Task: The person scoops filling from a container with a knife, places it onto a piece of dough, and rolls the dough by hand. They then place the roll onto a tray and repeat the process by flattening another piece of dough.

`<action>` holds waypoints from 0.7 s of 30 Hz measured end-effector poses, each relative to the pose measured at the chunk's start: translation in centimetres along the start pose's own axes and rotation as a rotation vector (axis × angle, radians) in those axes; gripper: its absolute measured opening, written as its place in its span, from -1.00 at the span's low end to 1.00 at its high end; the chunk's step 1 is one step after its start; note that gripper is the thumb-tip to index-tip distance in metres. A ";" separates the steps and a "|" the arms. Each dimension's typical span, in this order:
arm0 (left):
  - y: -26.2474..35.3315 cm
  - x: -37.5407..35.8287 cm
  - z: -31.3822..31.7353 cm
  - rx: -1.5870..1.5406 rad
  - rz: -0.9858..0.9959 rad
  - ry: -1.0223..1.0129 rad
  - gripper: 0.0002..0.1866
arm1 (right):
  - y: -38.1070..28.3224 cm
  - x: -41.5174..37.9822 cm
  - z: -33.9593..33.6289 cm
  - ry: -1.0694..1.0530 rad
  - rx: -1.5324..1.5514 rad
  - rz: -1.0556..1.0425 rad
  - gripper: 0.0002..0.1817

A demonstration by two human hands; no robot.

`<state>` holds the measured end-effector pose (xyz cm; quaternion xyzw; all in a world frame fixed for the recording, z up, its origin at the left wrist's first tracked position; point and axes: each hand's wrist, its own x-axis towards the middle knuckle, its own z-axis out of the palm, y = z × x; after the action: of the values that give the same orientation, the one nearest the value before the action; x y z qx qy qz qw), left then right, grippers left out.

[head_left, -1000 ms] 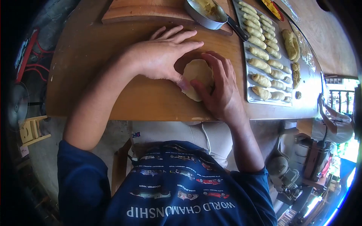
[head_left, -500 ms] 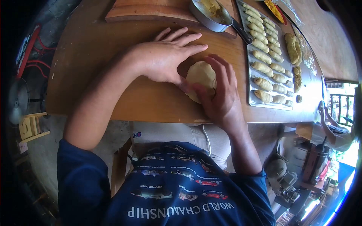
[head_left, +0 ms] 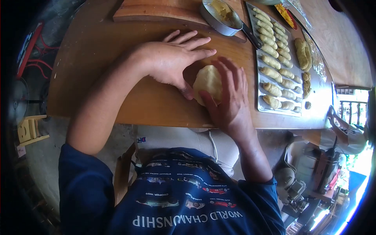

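A flattened round of pale dough (head_left: 207,81) lies on the wooden table between my two hands. My left hand (head_left: 168,60) is open on the dough's left side, its fingers spread and pointing away, with the thumb tip close by the dough's lower left edge. Over the right edge is my right hand (head_left: 232,96), fingers stretched and a little apart, slightly blurred. Its thumb touches the lower right part of the dough, and that edge is hidden underneath. Neither hand lifts the dough.
To the right, a metal tray (head_left: 256,90) bears rows of shaped dough rolls. Beyond my hands are a wooden board (head_left: 156,12), a round metal pan (head_left: 221,26) with yellow filling and a black-handled knife (head_left: 252,35). More dough pieces (head_left: 302,55) lie past the tray. Another person (head_left: 342,131) is at far right.
My left thumb has drawn back slightly from the dough. My right fingers have straightened and opened out a little. The dough has barely moved; the view has shifted slightly.
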<state>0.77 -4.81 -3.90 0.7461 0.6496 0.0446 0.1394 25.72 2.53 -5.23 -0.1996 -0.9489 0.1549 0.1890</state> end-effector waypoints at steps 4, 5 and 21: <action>-0.9 0.1 -0.3 -0.056 0.032 -0.013 0.25 | 0.1 -0.3 0.9 0.001 -0.055 -0.024 -0.13; -1.0 0.3 -0.2 -0.091 0.039 0.000 0.16 | -0.2 -0.1 0.4 0.004 0.002 -0.014 -0.12; 0.2 1.1 0.6 -0.258 0.103 0.163 -0.03 | 3.4 -0.1 -1.8 -0.004 0.129 0.052 0.08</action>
<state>1.33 -3.84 -4.55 0.7484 0.6083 0.1953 0.1782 27.64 5.90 -4.90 -0.2115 -0.9318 0.2207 0.1956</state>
